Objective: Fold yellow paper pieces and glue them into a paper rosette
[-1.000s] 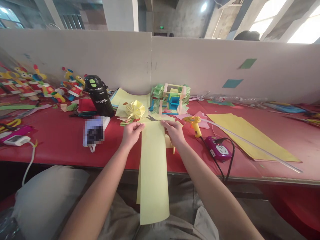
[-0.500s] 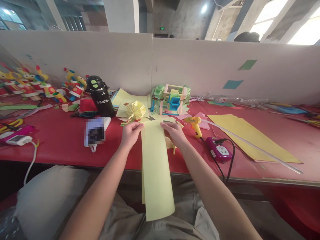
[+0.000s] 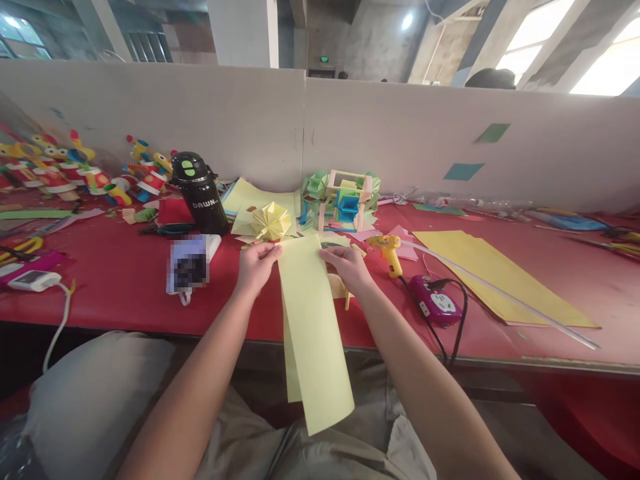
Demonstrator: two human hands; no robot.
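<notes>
While its upper end is held just above the red tabletop (image 3: 125, 297), a long pale-yellow paper strip (image 3: 320, 333) is stretched between two bare hands, its lower part hung past the front edge and over the lap. The upper left corner is pinched by the left hand (image 3: 259, 267), thumb laid on top and fingers curled beneath. The upper right corner is gripped likewise by the right hand (image 3: 349, 268), with thumb and fingers closed on the edge. A second yellow layer can be seen behind the strip, along its left side; whether the two are joined cannot be told.

Just beyond the left hand, a pleated yellow paper ornament (image 3: 273, 221) is set among loose sheets. To its right, a stick frame (image 3: 345, 200) is filled with folded blue and green paper. Near the right hand, a yellow glue gun (image 3: 393, 253) is laid beside a purple power socket (image 3: 436, 301), into which a black plug is fitted. Farther right, yellow sheets (image 3: 490, 263) are crossed by a clear rod (image 3: 540, 314). On the left, a black bottle (image 3: 203, 197) is stood upright behind a phone (image 3: 189, 263), whose screen is blurred.
</notes>
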